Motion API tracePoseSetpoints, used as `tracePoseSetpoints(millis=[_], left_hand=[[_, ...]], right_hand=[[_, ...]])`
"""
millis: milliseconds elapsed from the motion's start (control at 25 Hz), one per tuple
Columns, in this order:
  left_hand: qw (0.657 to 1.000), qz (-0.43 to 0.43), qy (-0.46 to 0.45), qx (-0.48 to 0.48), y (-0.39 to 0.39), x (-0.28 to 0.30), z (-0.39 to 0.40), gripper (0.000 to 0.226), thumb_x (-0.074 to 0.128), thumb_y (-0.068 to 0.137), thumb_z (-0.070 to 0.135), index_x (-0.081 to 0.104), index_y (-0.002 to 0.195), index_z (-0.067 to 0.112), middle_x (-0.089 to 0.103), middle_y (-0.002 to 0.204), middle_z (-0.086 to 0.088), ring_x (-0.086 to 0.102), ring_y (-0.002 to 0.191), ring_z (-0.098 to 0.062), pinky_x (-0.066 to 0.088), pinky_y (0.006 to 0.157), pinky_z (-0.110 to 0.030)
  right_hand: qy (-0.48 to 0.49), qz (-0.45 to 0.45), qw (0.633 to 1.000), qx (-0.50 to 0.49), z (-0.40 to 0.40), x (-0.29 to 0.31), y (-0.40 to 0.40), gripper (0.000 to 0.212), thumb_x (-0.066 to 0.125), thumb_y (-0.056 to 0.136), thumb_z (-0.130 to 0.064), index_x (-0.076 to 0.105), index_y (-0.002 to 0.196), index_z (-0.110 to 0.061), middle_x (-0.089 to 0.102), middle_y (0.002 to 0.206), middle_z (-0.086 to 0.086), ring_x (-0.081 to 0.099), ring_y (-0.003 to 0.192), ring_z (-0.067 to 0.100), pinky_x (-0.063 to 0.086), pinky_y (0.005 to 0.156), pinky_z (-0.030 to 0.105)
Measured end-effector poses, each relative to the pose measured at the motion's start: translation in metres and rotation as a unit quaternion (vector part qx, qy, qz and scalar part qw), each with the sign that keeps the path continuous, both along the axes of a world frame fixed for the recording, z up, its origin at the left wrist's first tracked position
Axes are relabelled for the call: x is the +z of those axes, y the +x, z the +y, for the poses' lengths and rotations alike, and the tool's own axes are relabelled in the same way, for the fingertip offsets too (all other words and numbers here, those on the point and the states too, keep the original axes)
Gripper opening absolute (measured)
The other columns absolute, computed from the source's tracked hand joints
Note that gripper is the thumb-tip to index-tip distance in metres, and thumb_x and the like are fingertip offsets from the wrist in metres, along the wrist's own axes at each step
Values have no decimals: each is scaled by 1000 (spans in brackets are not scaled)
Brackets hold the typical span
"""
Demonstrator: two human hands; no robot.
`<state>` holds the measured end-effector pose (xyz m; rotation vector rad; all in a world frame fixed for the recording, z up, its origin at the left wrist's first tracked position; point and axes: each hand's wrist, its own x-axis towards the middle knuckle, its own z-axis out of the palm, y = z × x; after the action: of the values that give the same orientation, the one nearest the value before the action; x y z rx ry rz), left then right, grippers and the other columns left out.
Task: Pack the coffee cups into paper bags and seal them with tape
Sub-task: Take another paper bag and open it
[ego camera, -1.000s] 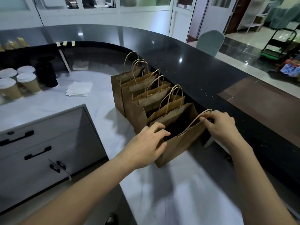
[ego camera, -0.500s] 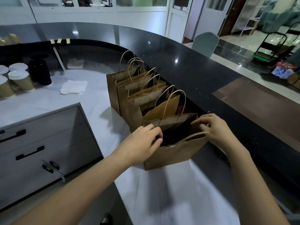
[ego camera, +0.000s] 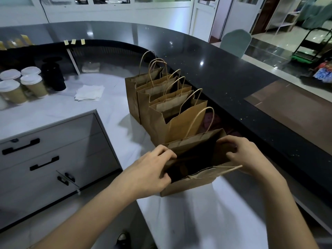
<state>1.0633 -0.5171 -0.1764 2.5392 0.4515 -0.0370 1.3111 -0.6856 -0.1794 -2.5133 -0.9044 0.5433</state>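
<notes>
White marble-look table [ego camera: 206, 218] runs up the middle here, a grey drawer cabinet with black handles [ego camera: 45, 159] off its left edge, and a raised black glossy counter [ego camera: 233, 83] curving along its right edge. On the near stretch of the table stands the nearest brown paper bag with twisted-paper handles [ego camera: 190, 184], mouth wide open, dark inside. Left hand [ego camera: 149, 173] pinches the bag's left rim, fingers curled over the edge; right hand [ego camera: 249, 155] holds the right rim the same way, so each grip is closed on paper, the bag between them. Just behind, a row of brown paper bags [ego camera: 161, 101] stands upright, touching. Far left corner: lidded tan paper coffee cups [ego camera: 23, 87], well apart from the bags, with a stack of white napkins [ego camera: 89, 92] between. White glazed cabinets [ego camera: 116, 8] line the back.
</notes>
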Motion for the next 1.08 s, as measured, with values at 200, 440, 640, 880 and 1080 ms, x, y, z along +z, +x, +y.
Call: tracePoseSetpoints(millis=[200,440,640,880,1080], left_hand=[[999,31,-14,33,-20,4,9,72,57,90,30,21,151,40,25,145,23,54,96,-7,48,85,-21],[997,43,-37,49,-52,7,23,81,60,90,27,14,154,44,24,145,27,51,86,4,40,68,-12],[994,21,-46,91,-88,14,45,82,62,89,29,14,152,50,27,138,32,49,102,2,45,79,-18],[986,13,-42,160,-131,22,72,81,62,89,27,16,151,52,28,140,31,47,112,-2,47,92,-26],[970,1,-64,234,-165,18,87,81,62,89,24,17,149,53,30,139,30,61,91,-2,53,85,-31]], right_hand=[[11,1,1000,6,-1,-6,-16,62,56,89,2,57,134,-42,63,125,0,59,110,21,47,79,27],[31,7,999,27,6,-8,-44,68,57,91,2,50,144,-41,62,133,0,61,104,15,44,55,9],[65,30,994,78,18,5,-72,69,59,92,-2,50,140,-49,63,129,-6,63,109,15,62,82,37],[101,46,981,156,56,26,-104,69,58,91,2,53,139,-47,61,112,-28,60,111,5,58,90,34],[134,35,970,202,99,24,-127,71,60,89,2,52,142,-45,61,123,-21,57,115,3,51,93,25]])
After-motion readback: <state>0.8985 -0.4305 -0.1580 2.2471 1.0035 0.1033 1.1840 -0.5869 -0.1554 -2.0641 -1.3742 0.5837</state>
